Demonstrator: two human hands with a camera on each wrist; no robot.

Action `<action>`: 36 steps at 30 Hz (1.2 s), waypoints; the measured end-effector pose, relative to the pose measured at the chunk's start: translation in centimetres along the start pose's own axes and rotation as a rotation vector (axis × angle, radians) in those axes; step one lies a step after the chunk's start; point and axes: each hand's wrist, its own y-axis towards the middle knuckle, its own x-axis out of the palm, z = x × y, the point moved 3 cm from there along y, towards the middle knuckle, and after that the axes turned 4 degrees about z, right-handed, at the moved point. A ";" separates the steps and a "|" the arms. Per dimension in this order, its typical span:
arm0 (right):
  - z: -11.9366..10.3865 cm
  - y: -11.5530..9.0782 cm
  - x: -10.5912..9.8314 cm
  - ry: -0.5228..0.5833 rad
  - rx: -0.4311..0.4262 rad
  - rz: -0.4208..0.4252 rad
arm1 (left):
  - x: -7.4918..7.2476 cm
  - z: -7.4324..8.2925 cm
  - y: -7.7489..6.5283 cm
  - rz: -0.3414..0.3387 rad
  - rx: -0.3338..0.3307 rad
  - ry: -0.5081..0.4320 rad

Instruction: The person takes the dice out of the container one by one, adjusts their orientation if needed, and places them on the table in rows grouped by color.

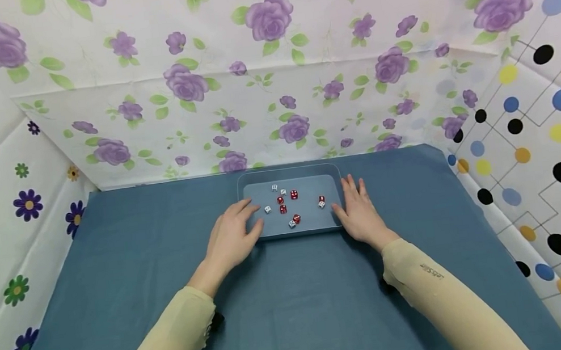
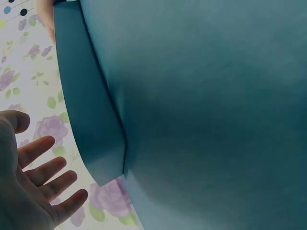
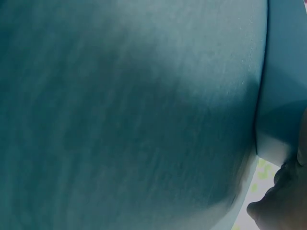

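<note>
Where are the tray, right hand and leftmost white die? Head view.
Tray [image 1: 312,186]: head view, bare floor toward the far side.
Right hand [image 1: 360,215]: head view, back of the hand.
Leftmost white die [image 1: 267,209]: head view, middle of its visible faces.

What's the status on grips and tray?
Left grip open at left side of tray; right grip open at right. Red and white dice inside. Floral backdrop close behind.
</note>
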 end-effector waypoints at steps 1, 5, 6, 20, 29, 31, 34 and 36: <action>0.0 0.0 -0.1 0.000 -0.001 0.000 | 0.1 0.1 0.5 -0.001 0.006 0.004; 0.1 0.1 -0.2 -0.020 -0.024 -0.010 | 0.8 0.2 2.2 -0.018 0.022 0.019; 0.1 0.1 -0.3 -0.023 -0.033 -0.015 | 0.9 0.2 2.5 -0.024 0.022 0.023; 0.5 0.5 -0.1 -0.074 -0.097 -0.040 | 2.7 1.0 3.8 -0.063 0.014 0.049; 0.5 0.3 0.2 -0.064 -0.051 0.001 | 3.8 1.9 4.5 -0.140 0.042 0.121; 0.4 0.3 0.3 -0.064 -0.038 0.008 | 3.9 2.0 4.6 -0.151 0.042 0.129; 0.2 0.3 0.3 -0.067 -0.027 0.004 | 4.1 2.2 4.9 -0.157 0.040 0.150; 0.1 0.3 0.3 -0.079 -0.023 0.000 | 4.3 2.3 5.0 -0.158 0.038 0.168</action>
